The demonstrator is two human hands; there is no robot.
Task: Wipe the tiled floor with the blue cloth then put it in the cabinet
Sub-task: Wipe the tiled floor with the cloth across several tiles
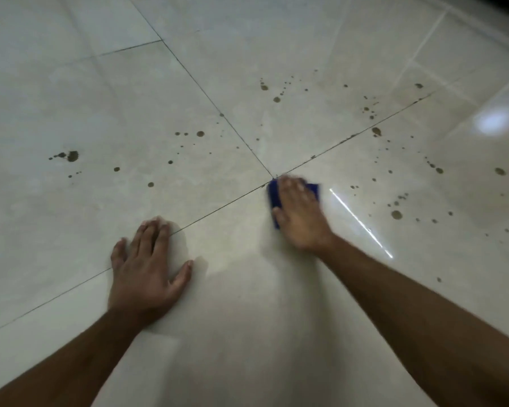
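Observation:
My right hand (299,214) lies flat on the blue cloth (274,195), pressing it onto the glossy pale tiled floor (218,304) just below the point where four tiles meet. The hand is blurred and covers most of the cloth; only its left edge and a far right corner show. My left hand (147,268) rests flat on the floor with fingers spread, to the left of and nearer than the cloth. No cabinet is in view.
Brown droplets and spots are scattered over the tiles: a larger blot (72,156) at the left, specks (200,133) near the middle, more (396,214) to the right. A bright light reflection (494,121) glares at the right.

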